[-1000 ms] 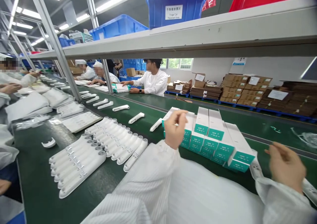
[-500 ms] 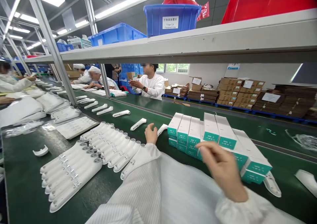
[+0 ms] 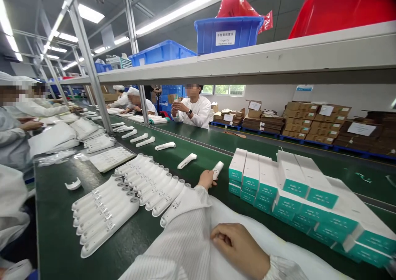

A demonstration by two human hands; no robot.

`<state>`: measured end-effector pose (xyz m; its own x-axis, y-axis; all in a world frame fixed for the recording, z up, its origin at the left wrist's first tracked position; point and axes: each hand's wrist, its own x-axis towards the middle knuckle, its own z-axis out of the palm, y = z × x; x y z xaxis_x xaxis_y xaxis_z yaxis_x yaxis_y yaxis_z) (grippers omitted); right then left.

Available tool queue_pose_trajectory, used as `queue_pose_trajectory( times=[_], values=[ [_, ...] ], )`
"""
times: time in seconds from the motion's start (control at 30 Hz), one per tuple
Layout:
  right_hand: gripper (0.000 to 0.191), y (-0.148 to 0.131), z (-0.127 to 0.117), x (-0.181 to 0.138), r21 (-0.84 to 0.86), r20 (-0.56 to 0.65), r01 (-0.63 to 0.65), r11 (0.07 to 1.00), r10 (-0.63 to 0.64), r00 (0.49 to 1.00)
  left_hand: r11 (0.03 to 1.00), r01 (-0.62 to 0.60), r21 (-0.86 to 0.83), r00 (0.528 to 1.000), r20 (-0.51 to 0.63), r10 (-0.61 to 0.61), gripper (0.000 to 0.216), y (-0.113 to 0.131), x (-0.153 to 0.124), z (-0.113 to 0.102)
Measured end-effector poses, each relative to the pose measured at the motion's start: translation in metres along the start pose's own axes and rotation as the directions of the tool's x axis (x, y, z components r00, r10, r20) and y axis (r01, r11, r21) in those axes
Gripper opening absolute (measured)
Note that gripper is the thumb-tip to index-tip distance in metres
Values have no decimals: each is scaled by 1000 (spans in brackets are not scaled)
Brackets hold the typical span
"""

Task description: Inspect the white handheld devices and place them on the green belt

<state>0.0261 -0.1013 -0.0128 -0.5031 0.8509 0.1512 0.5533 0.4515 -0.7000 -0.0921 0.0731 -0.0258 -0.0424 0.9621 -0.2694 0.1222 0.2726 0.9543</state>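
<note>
My left hand [image 3: 206,179] is closed on the near end of a white plastic device shell [image 3: 218,169], lifted slightly at the edge of the green belt. My right hand [image 3: 239,247] hovers over my lap, fingers curled in, with nothing visible in them. On the left, white shells lie side by side in a front row [image 3: 105,218] and a back row [image 3: 154,185], the latter partly behind my left sleeve. More single shells, such as one white shell [image 3: 187,161], lie spaced along the belt. To the right stand stacked white and teal boxes [image 3: 267,181].
A white shelf [image 3: 216,67] crosses above the belt, carrying a blue bin [image 3: 227,36] and a red container [image 3: 343,9]. A small curved white part [image 3: 73,184] lies at left. Co-workers sit on the left; one person [image 3: 194,108] stands across the belt. Cartons [image 3: 298,119] are stacked behind.
My left hand has reached right and taken hold of the shell near the boxes. My right hand has drawn back from the boxes, down and left, its fingers curling. The view has shifted.
</note>
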Motion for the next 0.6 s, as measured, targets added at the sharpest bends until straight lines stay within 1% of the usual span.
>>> queue_pose_trajectory(
  times=[0.07,0.13,0.27,0.37,0.43,0.53,0.6],
  values=[
    [23,2,2,1,-16,14,-7,1000,7,1000,987,46,-151,997,67,-36,23,2,-6,6],
    [22,4,5,3,-21,42,-13,1000,14,999,956,86,-280,991,120,-54,22,2,-12,15],
    [21,7,7,5,-17,97,-47,999,48,994,880,145,-453,982,174,-72,20,-3,-19,31],
    [21,6,7,5,-18,105,-49,999,51,993,843,166,-511,978,192,-77,22,-9,-20,35],
    [21,4,7,5,-11,84,-35,999,36,996,832,160,-531,977,203,-59,23,-12,-20,34],
    [22,4,7,5,13,41,-19,1000,18,999,829,125,-545,970,242,13,26,-12,-21,30],
    [22,5,7,5,22,16,-14,1000,13,1000,833,112,-541,956,288,59,28,-10,-23,28]
  ],
)
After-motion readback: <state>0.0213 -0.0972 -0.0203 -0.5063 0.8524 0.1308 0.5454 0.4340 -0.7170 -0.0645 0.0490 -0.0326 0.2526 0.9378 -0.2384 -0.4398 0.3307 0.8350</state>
